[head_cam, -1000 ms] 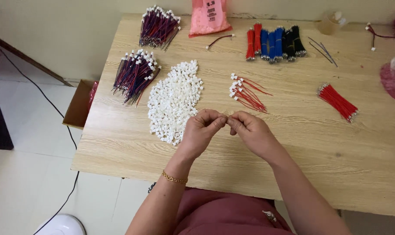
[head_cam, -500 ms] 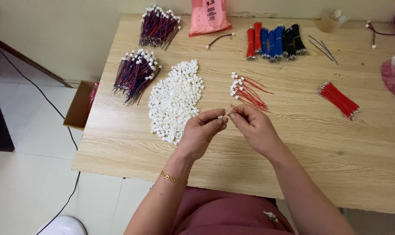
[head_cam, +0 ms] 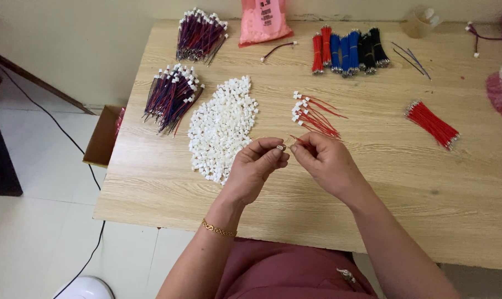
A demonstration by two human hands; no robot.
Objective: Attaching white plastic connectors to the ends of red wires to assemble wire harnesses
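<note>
The left hand (head_cam: 253,169) is pinching a small white connector housing (head_cam: 281,147) between thumb and forefinger, just above the near middle of the tabletop (head_cam: 417,182). The right hand (head_cam: 325,163) is meeting it fingertip to fingertip, its fingers pressed together on what looks like a thin red wire (head_cam: 295,138); the wire is too fine to tell whether its end is seated in the housing.

Judging by how things are lying, the work is only partly along. A small fan of red wires with white ends (head_cam: 311,113) is lying just beyond the hands. To the left, a large heap of loose white housings (head_cam: 223,127) is waiting, and to the right a bundle of bare red wires (head_cam: 432,124) is lying untouched. Far left, two bunches of dark wires with white plugs (head_cam: 173,97) are looking finished.
</note>
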